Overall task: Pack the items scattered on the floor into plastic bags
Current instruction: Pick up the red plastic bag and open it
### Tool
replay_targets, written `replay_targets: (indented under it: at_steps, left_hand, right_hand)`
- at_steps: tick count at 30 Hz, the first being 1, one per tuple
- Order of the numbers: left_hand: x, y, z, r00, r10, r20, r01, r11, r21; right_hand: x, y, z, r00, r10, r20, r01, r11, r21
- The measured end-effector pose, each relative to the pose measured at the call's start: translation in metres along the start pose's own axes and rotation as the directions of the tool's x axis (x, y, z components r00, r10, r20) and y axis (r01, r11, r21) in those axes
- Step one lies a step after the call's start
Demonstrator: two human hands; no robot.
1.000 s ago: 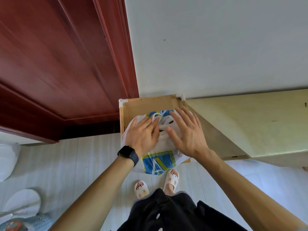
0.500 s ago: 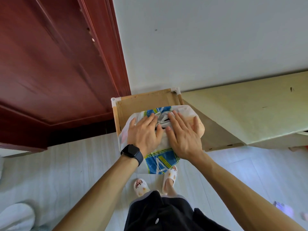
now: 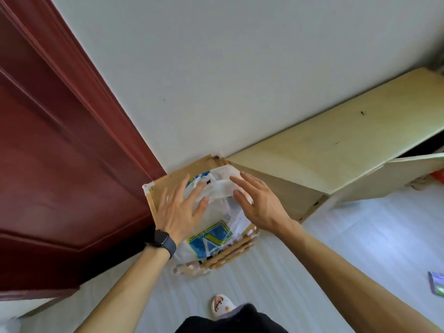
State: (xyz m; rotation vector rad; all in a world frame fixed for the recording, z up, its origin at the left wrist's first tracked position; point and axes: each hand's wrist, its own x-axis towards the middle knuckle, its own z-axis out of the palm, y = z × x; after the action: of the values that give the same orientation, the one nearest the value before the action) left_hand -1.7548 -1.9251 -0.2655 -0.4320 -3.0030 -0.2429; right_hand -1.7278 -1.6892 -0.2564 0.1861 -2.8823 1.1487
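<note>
left hand (image 3: 177,215) and right hand (image 3: 264,207) spread over the plastic bag (image 3: 211,239) on a wooden rack (image 3: 171,180)

a dark red door (image 3: 60,152) filled the left, a pale wall (image 3: 240,68) the top, and a long cream cabinet (image 3: 336,145) ran along the wall on the right above a light floor (image 3: 324,248). the rack stood in the corner between door and cabinet, and the white bag with its blue and yellow print lay on top, one end drooping over the near edge. both hands had fingers straight and apart, gripping nothing; whether they touched the plastic could not be told. a dark watch (image 3: 165,241) sat on the left wrist. a slipper (image 3: 222,307) showed below, and a small flat item (image 3: 436,286), too blurred to identify, lay on the floor far right.
</note>
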Motion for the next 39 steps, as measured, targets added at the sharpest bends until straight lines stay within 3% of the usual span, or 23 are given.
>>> replay_targets:
  at_steps: [5,10,14,18,24,28,32,39]
  left_hand:
    - [0.002,0.065,-0.016,0.977,0.154,-0.149,-0.151,0.988,0.034]
    - [0.0,0.199,-0.013,0.961,0.26,-0.088,-0.27,0.956,-0.118]
    - [0.004,0.343,0.008,0.892,0.45,-0.053,-0.452,0.874,-0.178]
    - [-0.002,0.499,0.022,0.751,0.659,-0.04,-0.649,0.726,-0.228]
    - [-0.016,0.7,0.018,0.49,0.87,-0.046,-0.844,0.461,-0.275]
    - [-0.019,0.808,0.017,0.346,0.936,-0.067,-0.91,0.317,-0.267]
    - [-0.019,0.912,0.02,0.22,0.971,-0.092,-0.949,0.191,-0.249]
    - [-0.033,1.096,0.033,0.085,0.991,-0.103,-0.959,0.053,-0.28]
  right_hand:
    - [-0.084,0.053,-0.075,0.977,0.099,-0.187,-0.086,0.993,0.08]
    - [-0.191,0.11,-0.153,0.901,0.229,-0.369,-0.213,0.973,0.084]
    - [-0.283,0.153,-0.215,0.806,0.323,-0.497,-0.36,0.933,0.022]
    - [-0.377,0.196,-0.281,0.683,0.415,-0.601,-0.526,0.851,-0.01]
    - [-0.486,0.234,-0.378,0.4,0.527,-0.75,-0.729,0.678,0.088]
    - [-0.537,0.26,-0.428,0.239,0.56,-0.793,-0.806,0.57,0.159]
    - [-0.58,0.293,-0.484,0.141,0.558,-0.818,-0.858,0.481,0.181]
    - [-0.664,0.341,-0.587,-0.055,0.473,-0.88,-0.902,0.355,0.247]
